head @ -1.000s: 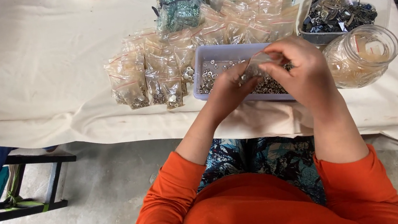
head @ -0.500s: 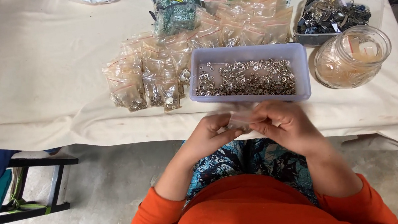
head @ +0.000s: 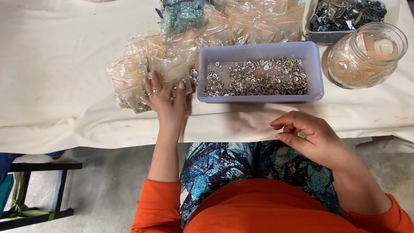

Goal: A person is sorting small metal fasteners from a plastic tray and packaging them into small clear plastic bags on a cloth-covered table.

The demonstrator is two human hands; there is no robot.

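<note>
Left hand [head: 164,97] lies flat on small bags [head: 134,80]; right hand [head: 310,138] curls loosely empty beside one tray [head: 312,74], one jar [head: 366,54].

Left hand [head: 165,98] now out on small bags [head: 131,81], right hand [head: 312,138] apart.

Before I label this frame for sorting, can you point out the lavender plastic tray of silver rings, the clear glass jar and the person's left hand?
lavender plastic tray [head: 262,100]: head view, on its bare front wall.
clear glass jar [head: 366,54]: head view, on its side.
left hand [head: 165,96]: head view, on the back of the hand.
</note>
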